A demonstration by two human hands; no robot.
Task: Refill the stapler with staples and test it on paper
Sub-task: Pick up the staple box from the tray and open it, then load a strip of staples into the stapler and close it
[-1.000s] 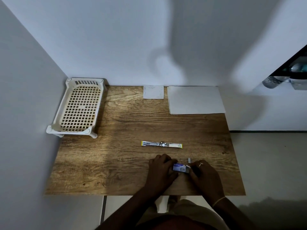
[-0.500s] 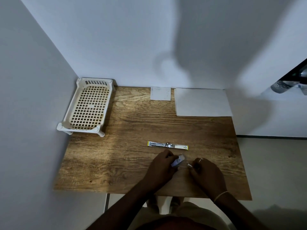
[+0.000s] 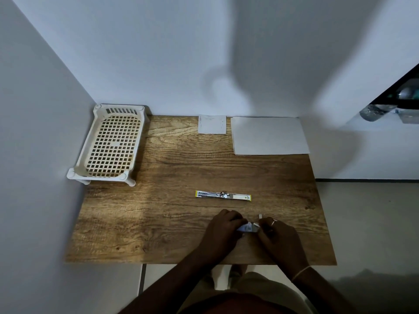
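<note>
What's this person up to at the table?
A person holds a small staple box between the left hand and right hand, near the front edge of the table. The stapler lies opened flat just beyond, untouched. Sheets of paper lie at the back right.

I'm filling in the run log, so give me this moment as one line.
left hand: holds staple box | right hand: pinches its right end | stapler: open flat, untouched | paper: far edge
</note>
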